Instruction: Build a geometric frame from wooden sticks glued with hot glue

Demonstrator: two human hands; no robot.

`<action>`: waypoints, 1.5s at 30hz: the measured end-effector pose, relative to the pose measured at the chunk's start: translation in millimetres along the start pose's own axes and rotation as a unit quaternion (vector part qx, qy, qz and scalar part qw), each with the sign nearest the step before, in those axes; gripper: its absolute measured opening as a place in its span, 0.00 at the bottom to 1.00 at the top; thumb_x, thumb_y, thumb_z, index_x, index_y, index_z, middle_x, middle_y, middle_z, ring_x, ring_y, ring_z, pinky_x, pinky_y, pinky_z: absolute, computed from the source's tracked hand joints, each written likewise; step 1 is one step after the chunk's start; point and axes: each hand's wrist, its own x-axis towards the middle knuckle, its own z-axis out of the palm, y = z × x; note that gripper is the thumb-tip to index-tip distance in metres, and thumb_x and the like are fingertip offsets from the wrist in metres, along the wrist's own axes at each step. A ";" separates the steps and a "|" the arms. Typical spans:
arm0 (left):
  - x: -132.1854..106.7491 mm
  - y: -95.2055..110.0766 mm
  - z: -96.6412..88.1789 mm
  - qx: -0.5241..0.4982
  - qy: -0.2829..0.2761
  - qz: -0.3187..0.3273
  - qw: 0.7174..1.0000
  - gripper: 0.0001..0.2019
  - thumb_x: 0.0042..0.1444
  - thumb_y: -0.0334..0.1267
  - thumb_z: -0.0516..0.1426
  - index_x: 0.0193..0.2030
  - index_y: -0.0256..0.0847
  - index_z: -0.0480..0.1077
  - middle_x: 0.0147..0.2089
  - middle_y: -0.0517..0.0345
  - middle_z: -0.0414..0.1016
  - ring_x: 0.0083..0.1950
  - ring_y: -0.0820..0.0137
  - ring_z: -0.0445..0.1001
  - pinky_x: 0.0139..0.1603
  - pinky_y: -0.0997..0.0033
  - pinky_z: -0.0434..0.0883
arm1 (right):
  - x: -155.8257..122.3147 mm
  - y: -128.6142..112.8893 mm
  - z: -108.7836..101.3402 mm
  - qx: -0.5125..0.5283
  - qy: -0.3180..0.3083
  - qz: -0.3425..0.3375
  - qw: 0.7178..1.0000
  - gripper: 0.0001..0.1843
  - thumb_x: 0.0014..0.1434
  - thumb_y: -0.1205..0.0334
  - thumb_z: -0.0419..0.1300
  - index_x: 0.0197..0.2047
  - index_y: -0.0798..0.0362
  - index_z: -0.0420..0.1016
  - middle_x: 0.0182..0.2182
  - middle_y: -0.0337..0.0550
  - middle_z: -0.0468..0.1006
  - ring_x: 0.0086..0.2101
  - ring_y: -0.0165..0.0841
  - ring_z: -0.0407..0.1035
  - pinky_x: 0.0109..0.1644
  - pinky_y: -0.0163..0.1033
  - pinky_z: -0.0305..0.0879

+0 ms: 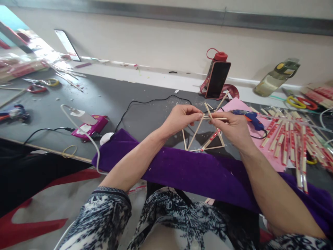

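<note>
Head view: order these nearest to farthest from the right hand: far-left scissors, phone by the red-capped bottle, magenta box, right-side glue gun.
1. Glue gun: just right of the right hand.
2. Phone: upright, toward the wall.
3. Magenta box: well to the left.
4. Scissors: far left, farther back.

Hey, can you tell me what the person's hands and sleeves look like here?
The left hand and right hand are bare, with no gloves, rings or watch visible. The left sleeve has a black-and-white mottled pattern and a dark, striped cuff. Only a strip of the similarly patterned right sleeve shows.
</note>
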 end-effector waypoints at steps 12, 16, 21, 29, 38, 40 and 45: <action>39.8 -4.9 -9.4 0.054 -0.103 0.110 0.987 0.12 0.47 0.33 0.65 0.40 0.43 0.81 0.45 0.56 0.81 0.48 0.68 0.77 0.51 0.70 0.70 | 1.0 4.3 2.0 0.002 0.009 -0.007 1.000 0.08 0.55 0.61 0.64 0.39 0.45 0.83 0.33 0.37 0.84 0.33 0.34 0.77 0.38 0.39 0.72; 40.1 -4.0 -9.2 0.006 -0.177 0.113 0.978 0.12 0.47 0.32 0.65 0.40 0.42 0.81 0.45 0.56 0.81 0.48 0.69 0.77 0.55 0.69 0.69 | 1.8 5.7 2.7 0.003 0.019 -0.006 1.000 0.08 0.54 0.61 0.65 0.39 0.46 0.83 0.34 0.38 0.84 0.34 0.34 0.77 0.39 0.39 0.72; 35.4 -7.1 -4.0 -0.029 -0.161 0.086 0.983 0.09 0.47 0.32 0.65 0.38 0.41 0.81 0.46 0.55 0.81 0.48 0.70 0.78 0.55 0.71 0.70 | 2.7 7.3 5.1 -0.002 0.030 -0.005 1.000 0.08 0.53 0.61 0.66 0.38 0.47 0.83 0.34 0.38 0.84 0.34 0.34 0.77 0.38 0.39 0.72; 38.8 -22.5 11.7 -0.101 -0.110 0.092 0.984 0.11 0.49 0.38 0.66 0.40 0.38 0.80 0.41 0.53 0.82 0.44 0.70 0.78 0.49 0.69 0.74 | 2.4 7.9 7.5 -0.009 0.042 -0.009 0.999 0.07 0.54 0.59 0.66 0.37 0.47 0.83 0.31 0.38 0.84 0.31 0.34 0.76 0.36 0.38 0.70; 39.8 -24.5 12.2 -0.113 -0.130 0.088 0.981 0.13 0.50 0.38 0.65 0.42 0.35 0.79 0.41 0.53 0.81 0.42 0.71 0.77 0.50 0.69 0.73 | 1.3 7.3 6.8 -0.026 0.042 -0.003 0.999 0.07 0.54 0.57 0.66 0.37 0.46 0.83 0.32 0.38 0.84 0.32 0.36 0.77 0.37 0.40 0.72; 39.5 -23.8 11.8 -0.113 -0.138 0.094 0.979 0.12 0.51 0.38 0.64 0.41 0.34 0.79 0.39 0.53 0.81 0.41 0.72 0.77 0.49 0.69 0.73 | 1.3 7.0 7.0 -0.020 0.041 0.000 0.999 0.07 0.54 0.58 0.66 0.37 0.46 0.83 0.32 0.37 0.84 0.32 0.35 0.77 0.37 0.39 0.72; 37.5 -20.3 12.5 -0.118 -0.135 0.086 0.980 0.11 0.53 0.38 0.63 0.40 0.34 0.78 0.37 0.53 0.80 0.39 0.73 0.76 0.47 0.68 0.72 | 1.6 8.7 6.9 -0.017 0.038 -0.004 0.999 0.07 0.54 0.58 0.66 0.38 0.45 0.83 0.32 0.37 0.83 0.32 0.34 0.77 0.37 0.38 0.71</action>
